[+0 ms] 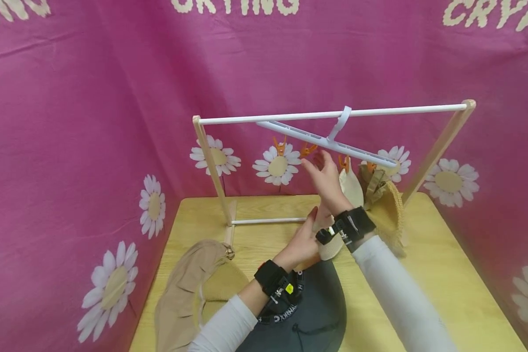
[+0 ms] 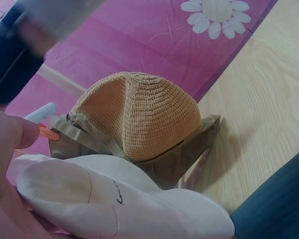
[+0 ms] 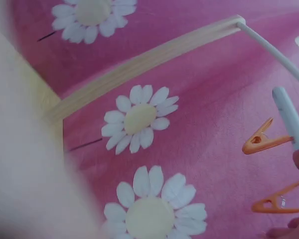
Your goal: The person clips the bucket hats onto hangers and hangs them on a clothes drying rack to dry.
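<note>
Nearest, a dark grey wide-brimmed fabric hat (image 1: 321, 303) lies below the left hand (image 1: 301, 247), whose curled fingers grip a cream cloth cap (image 2: 94, 199). Just above the cap, the right hand (image 1: 328, 183) is raised, thumb and fingers parted around an orange plastic clip (image 3: 261, 205), contact unclear, under a pale-blue plastic hanger (image 1: 332, 144).

Two orange clips (image 3: 264, 145) on pale hanger (image 3: 291, 117); wooden post (image 3: 139, 69); daisy-print cloth (image 3: 204, 119).

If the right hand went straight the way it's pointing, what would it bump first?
Probably the orange clip just past the right hand, hanging on the white hanger; the picture doesn't show depth well.
</note>
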